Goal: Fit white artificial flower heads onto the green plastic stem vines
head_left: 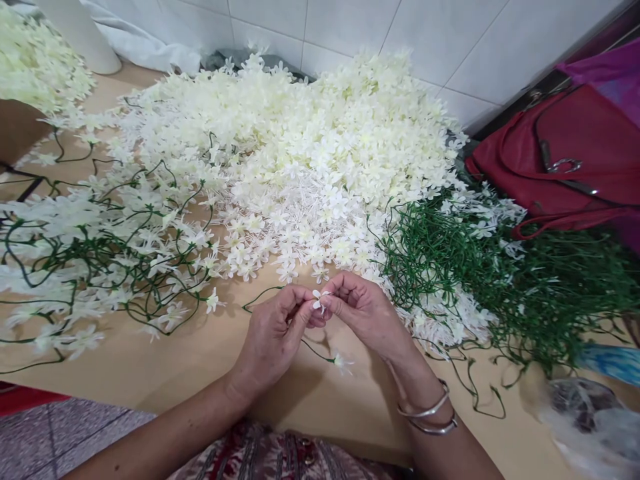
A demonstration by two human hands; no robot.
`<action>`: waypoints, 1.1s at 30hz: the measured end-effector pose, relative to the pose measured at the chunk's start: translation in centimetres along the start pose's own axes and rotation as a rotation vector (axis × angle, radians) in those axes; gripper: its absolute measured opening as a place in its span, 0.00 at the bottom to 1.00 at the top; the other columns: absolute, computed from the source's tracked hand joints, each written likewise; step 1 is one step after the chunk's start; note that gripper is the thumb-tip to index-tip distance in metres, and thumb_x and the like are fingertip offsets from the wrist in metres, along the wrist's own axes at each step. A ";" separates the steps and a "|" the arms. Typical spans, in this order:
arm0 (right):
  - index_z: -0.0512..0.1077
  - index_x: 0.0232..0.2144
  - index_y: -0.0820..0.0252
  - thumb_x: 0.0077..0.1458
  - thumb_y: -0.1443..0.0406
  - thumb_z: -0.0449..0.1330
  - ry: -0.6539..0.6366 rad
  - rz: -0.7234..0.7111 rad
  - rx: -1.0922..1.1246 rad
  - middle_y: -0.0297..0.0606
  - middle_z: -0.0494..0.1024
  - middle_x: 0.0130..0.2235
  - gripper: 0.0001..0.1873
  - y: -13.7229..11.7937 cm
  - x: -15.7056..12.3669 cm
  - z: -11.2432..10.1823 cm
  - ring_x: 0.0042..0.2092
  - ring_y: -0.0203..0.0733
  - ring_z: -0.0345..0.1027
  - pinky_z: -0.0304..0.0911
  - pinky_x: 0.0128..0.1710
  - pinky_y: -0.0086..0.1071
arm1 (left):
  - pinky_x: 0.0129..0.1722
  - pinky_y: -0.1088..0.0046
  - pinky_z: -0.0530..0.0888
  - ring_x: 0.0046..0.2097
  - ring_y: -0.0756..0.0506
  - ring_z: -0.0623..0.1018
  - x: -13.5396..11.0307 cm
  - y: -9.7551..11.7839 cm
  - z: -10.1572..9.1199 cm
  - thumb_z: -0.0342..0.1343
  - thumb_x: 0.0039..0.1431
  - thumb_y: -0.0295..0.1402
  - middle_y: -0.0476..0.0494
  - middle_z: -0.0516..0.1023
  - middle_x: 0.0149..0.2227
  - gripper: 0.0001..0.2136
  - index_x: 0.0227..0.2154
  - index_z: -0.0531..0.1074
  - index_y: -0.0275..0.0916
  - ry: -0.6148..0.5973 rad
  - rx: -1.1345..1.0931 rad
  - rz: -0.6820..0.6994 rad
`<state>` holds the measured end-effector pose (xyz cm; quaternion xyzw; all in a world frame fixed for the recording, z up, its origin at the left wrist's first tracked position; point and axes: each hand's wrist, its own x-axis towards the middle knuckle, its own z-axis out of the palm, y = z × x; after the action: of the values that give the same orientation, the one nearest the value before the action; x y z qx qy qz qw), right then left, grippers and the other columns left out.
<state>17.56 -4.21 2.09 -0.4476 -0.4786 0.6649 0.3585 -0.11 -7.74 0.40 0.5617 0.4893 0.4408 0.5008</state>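
My left hand and my right hand meet fingertip to fingertip low in the middle, just above a tan board. Between the pinched fingers sits a small white artificial flower. A thin green stem runs out to the left from my left fingers, and another stretch of it hangs below my hands, ending in a second white flower. My right wrist wears two silver bangles. Just beyond my hands lies a big heap of loose cream-white flowers.
Green vines with flowers attached sprawl at the left. A tangle of bare green stems lies at the right. A red bag rests against the tiled wall. A clear plastic bag sits at the lower right.
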 end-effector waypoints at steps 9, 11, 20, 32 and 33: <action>0.77 0.30 0.56 0.51 0.55 0.76 0.127 -0.116 0.000 0.34 0.78 0.34 0.15 0.6 0.5 -0.3 0.36 0.37 0.71 0.70 0.40 0.32 | 0.43 0.71 0.82 0.39 0.46 0.86 -0.1 -1.1 0.5 0.59 0.70 0.38 0.43 0.85 0.39 0.08 0.45 0.76 0.40 0.038 -0.133 -0.054; 0.78 0.30 0.56 0.50 0.57 0.77 0.125 -0.119 0.009 0.34 0.79 0.34 0.14 0.7 0.5 -0.4 0.37 0.37 0.71 0.70 0.40 0.31 | 0.44 0.71 0.82 0.39 0.46 0.86 -0.1 -1.1 0.5 0.60 0.70 0.37 0.44 0.85 0.38 0.07 0.44 0.77 0.40 0.041 -0.141 -0.059; 0.80 0.32 0.56 0.53 0.56 0.75 0.000 -0.072 -0.010 0.34 0.80 0.33 0.12 0.5 0.4 -1.2 0.35 0.38 0.75 0.74 0.41 0.34 | 0.43 0.71 0.83 0.40 0.45 0.86 0.0 -0.5 0.4 0.60 0.69 0.36 0.43 0.86 0.38 0.07 0.41 0.78 0.39 0.072 -0.105 -0.022; 0.77 0.32 0.58 0.55 0.57 0.74 -0.077 -0.011 0.053 0.33 0.81 0.31 0.13 0.2 0.5 -0.6 0.35 0.38 0.80 0.78 0.42 0.34 | 0.38 0.72 0.78 0.35 0.46 0.85 0.0 -0.7 0.0 0.57 0.69 0.31 0.47 0.86 0.34 0.03 0.39 0.75 0.42 0.066 0.138 0.093; 0.77 0.32 0.58 0.55 0.57 0.74 -0.077 -0.009 0.052 0.33 0.81 0.31 0.13 0.2 0.5 -0.6 0.35 0.38 0.80 0.78 0.42 0.34 | 0.38 0.72 0.78 0.35 0.46 0.85 0.0 -0.8 0.0 0.57 0.69 0.31 0.47 0.86 0.34 0.03 0.40 0.75 0.42 0.069 0.149 0.097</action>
<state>17.92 -3.60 1.64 -0.4099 -0.4765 0.6924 0.3542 -0.19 -7.72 -0.37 0.6048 0.5098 0.4463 0.4185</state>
